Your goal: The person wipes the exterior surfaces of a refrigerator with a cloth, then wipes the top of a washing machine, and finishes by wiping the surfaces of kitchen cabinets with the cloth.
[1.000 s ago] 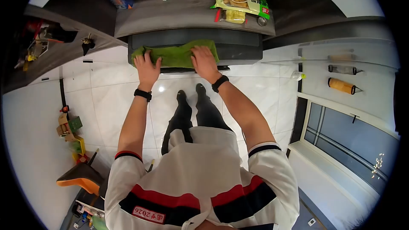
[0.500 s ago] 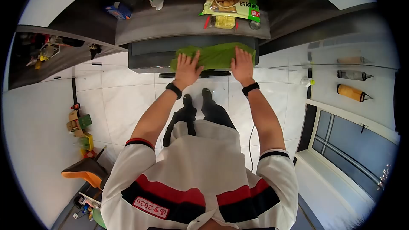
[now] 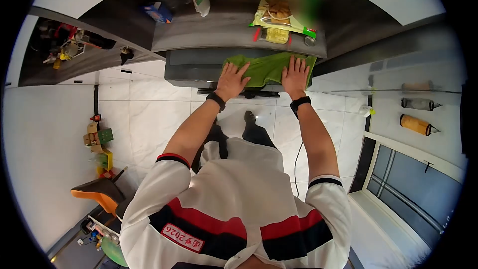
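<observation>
A green cloth lies spread and wrinkled over the right part of a dark grey box-like surface in front of me. My left hand rests palm down at the cloth's left end, fingers spread. Flat on the right part of the cloth is my right hand, its fingers stretched away from me. Neither hand is wrapped around anything. The cloth hides part of the grey surface.
Behind the grey surface, a shelf carries a food bag, a small yellow packet, a can, a blue box and white vases. A chair stands at left, a window at right.
The whole view has shifted, so the scene sits farther right. Both hands stay on the cloth, whose left end lies slightly farther right on the grey surface and looks more wrinkled.
</observation>
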`<state>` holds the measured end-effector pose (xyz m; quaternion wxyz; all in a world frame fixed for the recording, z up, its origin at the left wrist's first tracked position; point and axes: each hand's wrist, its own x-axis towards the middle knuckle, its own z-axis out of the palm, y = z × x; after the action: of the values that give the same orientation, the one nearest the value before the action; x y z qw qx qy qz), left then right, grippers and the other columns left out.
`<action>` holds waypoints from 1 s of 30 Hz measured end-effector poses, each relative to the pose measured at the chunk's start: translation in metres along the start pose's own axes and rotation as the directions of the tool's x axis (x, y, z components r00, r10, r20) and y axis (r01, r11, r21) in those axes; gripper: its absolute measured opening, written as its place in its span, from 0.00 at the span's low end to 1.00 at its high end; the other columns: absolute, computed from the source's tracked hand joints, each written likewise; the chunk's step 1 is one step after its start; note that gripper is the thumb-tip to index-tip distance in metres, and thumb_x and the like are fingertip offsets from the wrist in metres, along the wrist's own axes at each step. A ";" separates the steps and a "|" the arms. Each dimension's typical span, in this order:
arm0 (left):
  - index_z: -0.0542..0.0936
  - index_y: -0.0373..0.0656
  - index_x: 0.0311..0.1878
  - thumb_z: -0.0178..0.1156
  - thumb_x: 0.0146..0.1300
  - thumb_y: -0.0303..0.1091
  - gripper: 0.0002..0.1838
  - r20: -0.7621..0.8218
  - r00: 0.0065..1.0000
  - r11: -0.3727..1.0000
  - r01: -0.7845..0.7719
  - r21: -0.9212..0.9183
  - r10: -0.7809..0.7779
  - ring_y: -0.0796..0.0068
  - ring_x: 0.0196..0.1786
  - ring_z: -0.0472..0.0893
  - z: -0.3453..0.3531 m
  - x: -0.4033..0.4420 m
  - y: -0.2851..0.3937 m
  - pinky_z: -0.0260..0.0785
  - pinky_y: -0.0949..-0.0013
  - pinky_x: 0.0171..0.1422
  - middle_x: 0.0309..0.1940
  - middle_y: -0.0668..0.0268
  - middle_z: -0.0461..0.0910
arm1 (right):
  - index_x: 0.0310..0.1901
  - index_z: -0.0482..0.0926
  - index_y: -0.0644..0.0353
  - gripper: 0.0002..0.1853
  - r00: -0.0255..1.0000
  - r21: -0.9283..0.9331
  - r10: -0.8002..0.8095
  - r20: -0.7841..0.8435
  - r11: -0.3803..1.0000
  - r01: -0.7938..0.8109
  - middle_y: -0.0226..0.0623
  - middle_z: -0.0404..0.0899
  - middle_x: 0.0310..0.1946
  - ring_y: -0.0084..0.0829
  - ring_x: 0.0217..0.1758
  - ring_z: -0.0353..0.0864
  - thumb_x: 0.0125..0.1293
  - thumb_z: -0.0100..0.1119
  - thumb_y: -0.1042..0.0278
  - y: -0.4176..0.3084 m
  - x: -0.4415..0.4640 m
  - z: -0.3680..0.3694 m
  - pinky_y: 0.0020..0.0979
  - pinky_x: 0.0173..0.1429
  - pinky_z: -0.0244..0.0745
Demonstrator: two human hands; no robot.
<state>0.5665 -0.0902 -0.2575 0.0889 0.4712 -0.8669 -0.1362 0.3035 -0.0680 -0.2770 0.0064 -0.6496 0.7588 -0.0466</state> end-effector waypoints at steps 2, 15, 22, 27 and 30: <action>0.57 0.55 0.74 0.49 0.70 0.52 0.32 -0.039 0.999 1.000 -0.026 -0.010 0.025 0.41 0.63 0.65 -0.003 -0.005 -0.016 0.47 0.50 0.76 0.55 0.44 0.70 | 0.73 0.52 0.59 0.34 0.999 0.005 0.008 0.041 1.000 -0.009 0.49 0.54 0.73 0.53 0.77 0.44 0.72 0.36 0.48 -0.016 0.002 -0.003 0.55 0.77 0.31; 0.63 0.54 0.72 0.51 0.68 0.51 0.31 -0.180 0.982 0.999 0.055 0.001 -0.054 0.49 0.60 0.68 -0.051 -0.077 -0.155 0.48 0.53 0.75 0.49 0.50 0.74 | 0.76 0.41 0.56 0.37 0.932 0.075 -0.147 0.331 0.989 0.129 0.43 0.39 0.77 0.49 0.80 0.32 0.74 0.32 0.43 -0.190 0.019 -0.017 0.52 0.78 0.28; 0.63 0.49 0.71 0.56 0.65 0.43 0.32 -0.175 0.978 0.991 0.095 -0.096 -0.111 0.48 0.65 0.65 -0.064 -0.118 -0.201 0.49 0.52 0.74 0.57 0.49 0.71 | 0.75 0.44 0.57 0.35 0.854 0.106 -0.342 0.392 0.939 0.327 0.41 0.40 0.77 0.47 0.80 0.33 0.74 0.35 0.49 -0.288 0.025 -0.012 0.51 0.79 0.30; 0.69 0.39 0.64 0.60 0.59 0.36 0.29 -0.078 0.986 0.973 0.132 -0.187 -0.149 0.46 0.66 0.64 -0.071 -0.137 -0.207 0.50 0.50 0.75 0.60 0.47 0.69 | 0.73 0.52 0.61 0.32 0.737 0.160 -0.530 0.419 0.842 0.515 0.42 0.44 0.76 0.46 0.80 0.37 0.72 0.41 0.55 -0.344 0.017 -0.010 0.52 0.78 0.33; 0.71 0.35 0.59 0.62 0.57 0.37 0.27 -0.095 0.988 0.963 0.094 -0.252 -0.121 0.45 0.65 0.66 -0.073 -0.144 -0.213 0.49 0.50 0.76 0.58 0.46 0.70 | 0.71 0.58 0.63 0.31 0.729 0.214 -0.599 0.331 0.800 0.561 0.42 0.48 0.76 0.45 0.79 0.41 0.70 0.45 0.58 -0.350 0.009 -0.006 0.52 0.79 0.35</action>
<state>0.8333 -0.0907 -0.2602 0.1869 0.5097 -0.8101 -0.2217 0.6465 -0.1296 -0.2431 0.1714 -0.8488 0.4982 0.0436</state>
